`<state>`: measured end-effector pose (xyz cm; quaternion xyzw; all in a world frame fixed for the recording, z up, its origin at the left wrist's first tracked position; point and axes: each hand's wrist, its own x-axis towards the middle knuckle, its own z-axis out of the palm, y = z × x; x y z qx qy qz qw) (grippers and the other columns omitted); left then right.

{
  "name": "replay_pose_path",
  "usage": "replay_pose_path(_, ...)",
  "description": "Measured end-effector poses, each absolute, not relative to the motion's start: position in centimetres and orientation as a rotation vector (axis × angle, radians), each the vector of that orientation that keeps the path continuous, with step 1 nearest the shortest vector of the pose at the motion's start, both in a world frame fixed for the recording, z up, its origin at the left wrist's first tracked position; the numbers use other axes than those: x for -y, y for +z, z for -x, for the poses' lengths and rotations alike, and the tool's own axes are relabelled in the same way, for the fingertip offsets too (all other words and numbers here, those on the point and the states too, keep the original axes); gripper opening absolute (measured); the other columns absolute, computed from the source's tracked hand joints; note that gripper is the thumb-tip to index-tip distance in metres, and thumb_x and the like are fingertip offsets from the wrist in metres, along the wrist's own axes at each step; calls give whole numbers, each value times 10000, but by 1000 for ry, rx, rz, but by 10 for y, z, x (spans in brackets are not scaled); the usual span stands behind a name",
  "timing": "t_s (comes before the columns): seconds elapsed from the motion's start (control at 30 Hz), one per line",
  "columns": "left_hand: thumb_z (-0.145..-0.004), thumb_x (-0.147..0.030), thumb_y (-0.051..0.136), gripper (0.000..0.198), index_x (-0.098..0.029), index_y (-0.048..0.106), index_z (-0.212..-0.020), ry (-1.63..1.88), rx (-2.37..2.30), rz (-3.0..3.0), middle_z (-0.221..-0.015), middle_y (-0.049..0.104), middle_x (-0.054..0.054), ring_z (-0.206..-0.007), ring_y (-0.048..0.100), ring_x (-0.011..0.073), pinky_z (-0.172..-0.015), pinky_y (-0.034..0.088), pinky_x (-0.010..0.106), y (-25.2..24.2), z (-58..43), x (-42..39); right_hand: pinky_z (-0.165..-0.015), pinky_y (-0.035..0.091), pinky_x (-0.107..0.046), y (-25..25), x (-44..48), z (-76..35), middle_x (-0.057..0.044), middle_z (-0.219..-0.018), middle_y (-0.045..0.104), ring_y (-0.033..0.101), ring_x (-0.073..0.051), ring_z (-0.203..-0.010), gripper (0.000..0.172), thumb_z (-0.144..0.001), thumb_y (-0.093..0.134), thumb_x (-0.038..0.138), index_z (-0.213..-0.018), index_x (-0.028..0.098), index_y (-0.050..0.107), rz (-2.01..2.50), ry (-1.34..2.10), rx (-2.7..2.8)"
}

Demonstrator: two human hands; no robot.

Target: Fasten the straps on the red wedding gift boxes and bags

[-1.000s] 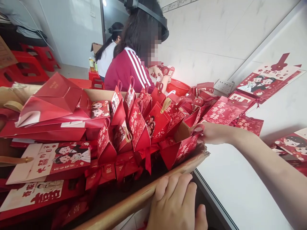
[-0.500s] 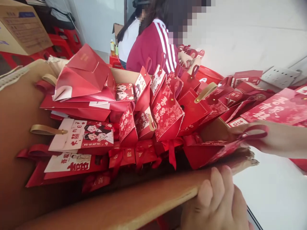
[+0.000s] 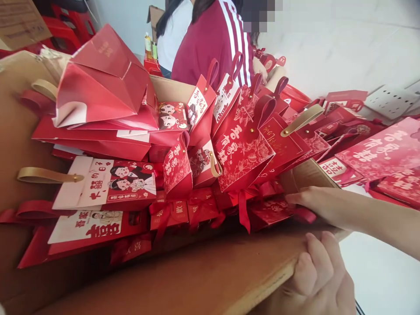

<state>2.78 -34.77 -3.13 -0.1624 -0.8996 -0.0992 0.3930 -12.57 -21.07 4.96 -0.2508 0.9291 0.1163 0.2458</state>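
Note:
A large cardboard box (image 3: pixel 210 280) is packed with red gift bags. My left hand (image 3: pixel 323 275) is closed over its near wall, the fingers curled across the edge. From the right, my right hand (image 3: pixel 316 203) reaches inside the box's right end. It holds the top of a red gift bag (image 3: pixel 272 210) lying low there, whose red strap shows below the hand; most of these fingers are hidden. Left of it are small red boxes tied with ribbon (image 3: pixel 201 208). Beside those is a white-and-red bag with a cartoon couple (image 3: pixel 131 181).
A folded red bag (image 3: pixel 101 83) lies on top at the left. More red bags (image 3: pixel 380 151) are piled on the right, near a power strip (image 3: pixel 390 100). Beyond the box sits a person in a maroon striped sleeve (image 3: pixel 210 43). Red stools (image 3: pixel 70 22) stand at the back left.
My right hand has lowered the red gift bag into the box's right end, moving left and down. My left hand stays on the box edge. The view has shifted slightly.

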Motion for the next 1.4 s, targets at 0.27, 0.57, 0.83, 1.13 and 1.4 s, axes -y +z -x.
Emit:
replay_pose_path(0.27,-869,-309,489,319,-176,706,-1060,-570,2232,442,-1214,666,-17,-1126,510,154,-874,353,252,-29,-24,351,-655,434,-285,32,223,136,-67,-762,675,628,-220,-725,246,-719,526,-7,-724,174,693,735,404,-2312)
replay_pose_path(0.57,-884,-302,534,274,-153,676,-1064,-642,2299,552,-1255,653,52,-1100,582,210,-889,351,328,-23,-18,367,-755,489,-276,91,194,94,-73,-993,695,659,-205,-848,310,-834,504,150,-1094,185,668,680,1,-2646)
replay_pose_path(0.83,-877,-346,493,319,-168,604,-1118,-666,2367,623,-1180,645,127,-1024,590,346,-783,421,439,-11,-3,376,-790,512,-339,158,75,-84,-88,-1026,692,657,-254,-919,349,-903,444,452,-1070,226,650,-144,-63,-2919)
replay_pose_path(1.13,-878,-313,492,217,-244,596,-1056,-1025,2268,1025,-1181,612,102,-1095,587,326,-925,393,530,-2,-29,294,-761,502,-307,70,-51,-211,-74,-925,718,669,-236,-880,221,-860,488,306,-867,200,683,-1023,-179,-2760)
replay_pose_path(1.4,-860,-167,488,206,-227,655,-964,-1293,2075,2239,-992,712,-16,-894,692,122,-751,546,212,-1,-77,145,-727,452,-328,-9,-84,-217,-146,-949,678,640,-260,-845,434,-906,439,390,-1202,75,489,-1400,-339,-2768)
